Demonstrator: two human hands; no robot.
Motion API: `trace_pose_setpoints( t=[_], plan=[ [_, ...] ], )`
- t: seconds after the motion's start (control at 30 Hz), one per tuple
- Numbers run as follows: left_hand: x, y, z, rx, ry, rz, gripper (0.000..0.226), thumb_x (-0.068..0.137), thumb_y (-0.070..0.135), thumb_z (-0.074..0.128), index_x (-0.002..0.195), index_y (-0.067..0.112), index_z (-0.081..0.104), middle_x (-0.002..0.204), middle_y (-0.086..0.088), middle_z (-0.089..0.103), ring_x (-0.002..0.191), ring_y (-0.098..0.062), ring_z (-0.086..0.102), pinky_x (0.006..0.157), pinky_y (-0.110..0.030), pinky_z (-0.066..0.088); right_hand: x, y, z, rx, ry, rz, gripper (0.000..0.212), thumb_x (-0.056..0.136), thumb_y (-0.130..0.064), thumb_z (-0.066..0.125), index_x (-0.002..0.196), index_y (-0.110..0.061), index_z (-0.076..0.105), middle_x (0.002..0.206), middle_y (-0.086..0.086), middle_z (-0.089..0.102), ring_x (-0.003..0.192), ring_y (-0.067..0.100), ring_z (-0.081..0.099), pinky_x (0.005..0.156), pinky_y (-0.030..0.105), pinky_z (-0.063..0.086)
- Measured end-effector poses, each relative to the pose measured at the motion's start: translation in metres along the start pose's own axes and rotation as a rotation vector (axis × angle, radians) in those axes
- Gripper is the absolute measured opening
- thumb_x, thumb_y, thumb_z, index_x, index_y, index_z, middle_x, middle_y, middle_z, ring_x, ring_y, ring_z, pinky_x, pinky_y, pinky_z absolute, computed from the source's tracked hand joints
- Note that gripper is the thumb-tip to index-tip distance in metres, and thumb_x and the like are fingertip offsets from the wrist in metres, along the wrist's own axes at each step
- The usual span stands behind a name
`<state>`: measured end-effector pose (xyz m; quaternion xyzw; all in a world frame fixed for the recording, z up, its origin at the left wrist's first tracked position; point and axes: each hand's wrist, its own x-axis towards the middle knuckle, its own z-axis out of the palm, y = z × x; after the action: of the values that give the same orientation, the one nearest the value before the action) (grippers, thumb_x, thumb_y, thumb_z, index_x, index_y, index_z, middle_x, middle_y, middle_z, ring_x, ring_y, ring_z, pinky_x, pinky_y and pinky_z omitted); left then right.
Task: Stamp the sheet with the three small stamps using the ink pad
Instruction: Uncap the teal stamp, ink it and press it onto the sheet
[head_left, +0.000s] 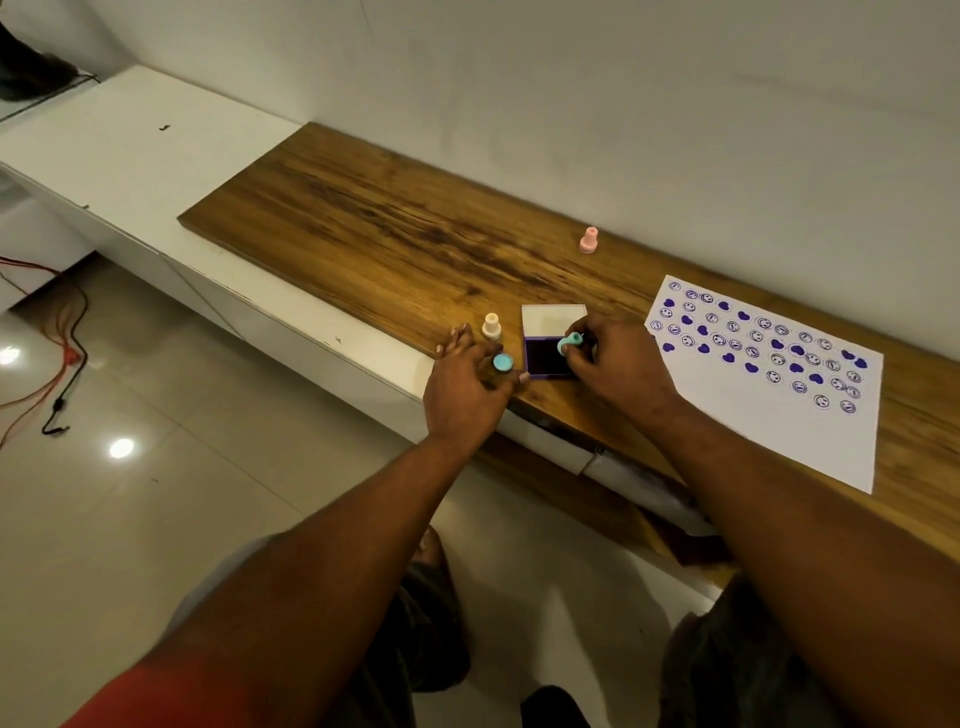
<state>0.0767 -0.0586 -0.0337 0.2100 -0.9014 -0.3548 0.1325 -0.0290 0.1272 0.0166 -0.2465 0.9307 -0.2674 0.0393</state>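
The open ink pad (545, 358) with dark purple ink lies near the front edge of the wooden counter (395, 234), its white lid raised behind it. My right hand (613, 364) pinches a teal stamp (570, 343), tilted over the ink. My left hand (467, 387) holds a round teal cap (502, 362) just left of the pad. A cream stamp (491, 326) stands upright beyond my left fingers. Farther back by the wall stands a pink stamp (588, 240). The white sheet (810, 431), covered with several purple hearts and smiley faces, lies at the right.
A white cabinet top (135, 150) adjoins the counter on the left. Red and black cables (57, 364) lie on the glossy tiled floor below. The wall runs close behind the counter. My legs and a foot show under the counter's edge.
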Motion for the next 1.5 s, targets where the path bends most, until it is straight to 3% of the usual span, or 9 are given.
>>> trace_pose_setpoints(
  t=[0.17,0.37,0.57,0.6,0.7,0.73,0.93,1.17,1.5],
  plan=[
    [-0.002,0.007,0.008,-0.004,0.030,0.027,0.073,0.080,0.068,0.073,0.137,0.024,0.066,0.163,-0.006,0.040,0.156,-0.021,0.022,0.121,-0.046,0.028,0.001,0.000,0.003,0.004,0.024,0.011,0.036,0.096,-0.037,0.069,0.127,-0.019,0.067,0.120,0.005,0.074,0.102,0.020,0.070,0.069,0.016,0.042],
    [-0.001,0.008,0.019,0.029,0.033,0.001,0.076,0.076,0.077,0.070,0.135,0.029,0.067,0.167,-0.012,0.031,0.157,-0.025,0.016,0.123,-0.042,0.015,-0.002,-0.012,0.001,-0.035,-0.011,-0.033,0.035,0.101,-0.034,0.064,0.129,-0.014,0.068,0.123,0.010,0.073,0.107,0.024,0.069,0.081,0.026,0.051],
    [-0.002,0.010,0.025,0.034,0.023,-0.019,0.070,0.081,0.077,0.066,0.134,0.033,0.067,0.169,-0.010,0.025,0.158,-0.026,0.014,0.124,-0.043,0.010,0.019,-0.048,-0.047,0.002,0.537,-0.309,0.022,0.103,-0.040,0.061,0.116,-0.023,0.067,0.099,-0.006,0.069,0.084,0.004,0.054,0.076,0.026,0.041],
    [-0.002,0.010,0.025,0.040,0.025,-0.020,0.069,0.081,0.077,0.066,0.134,0.033,0.067,0.169,-0.010,0.024,0.158,-0.026,0.014,0.124,-0.043,0.010,0.017,-0.044,-0.043,-0.006,0.488,-0.286,0.023,0.103,-0.038,0.061,0.118,-0.021,0.067,0.102,-0.004,0.069,0.088,0.006,0.056,0.078,0.029,0.043],
    [-0.003,0.012,0.025,0.050,0.034,-0.015,0.064,0.082,0.073,0.068,0.133,0.033,0.068,0.170,-0.010,0.023,0.158,-0.026,0.011,0.126,-0.046,0.011,-0.001,-0.025,-0.002,-0.184,-0.035,-0.018,0.035,0.106,-0.031,0.054,0.136,-0.014,0.063,0.129,0.011,0.068,0.114,0.026,0.063,0.096,0.038,0.051],
    [-0.003,0.013,0.025,0.049,0.029,-0.016,0.063,0.083,0.072,0.069,0.133,0.034,0.068,0.170,-0.009,0.023,0.158,-0.026,0.010,0.126,-0.047,0.012,-0.006,-0.019,0.010,-0.233,-0.131,0.033,0.037,0.108,-0.030,0.051,0.139,-0.013,0.060,0.134,0.013,0.065,0.119,0.029,0.062,0.100,0.040,0.051],
    [-0.002,0.016,0.026,0.041,0.016,-0.038,0.062,0.084,0.070,0.069,0.135,0.035,0.066,0.170,-0.010,0.021,0.159,-0.026,0.009,0.126,-0.046,0.010,0.000,-0.013,0.015,-0.320,-0.084,-0.031,0.031,0.105,-0.029,0.055,0.132,-0.014,0.063,0.130,0.012,0.067,0.115,0.029,0.064,0.099,0.040,0.053],
    [-0.001,0.015,0.027,0.049,0.028,-0.032,0.060,0.084,0.069,0.069,0.132,0.033,0.068,0.169,-0.011,0.024,0.158,-0.026,0.011,0.123,-0.040,0.004,-0.002,-0.005,0.020,-0.160,-0.033,0.008,0.034,0.105,-0.029,0.058,0.135,-0.015,0.065,0.131,0.010,0.065,0.114,0.027,0.064,0.094,0.037,0.054],
    [-0.010,0.034,0.018,0.001,0.098,0.047,0.069,0.087,0.066,0.068,0.142,0.027,0.060,0.169,-0.011,0.027,0.159,-0.021,0.008,0.127,-0.049,0.017,-0.005,-0.007,0.015,-0.061,-0.017,0.006,0.032,0.103,-0.028,0.060,0.131,-0.013,0.068,0.128,0.009,0.068,0.113,0.026,0.065,0.092,0.033,0.053]
  ],
)
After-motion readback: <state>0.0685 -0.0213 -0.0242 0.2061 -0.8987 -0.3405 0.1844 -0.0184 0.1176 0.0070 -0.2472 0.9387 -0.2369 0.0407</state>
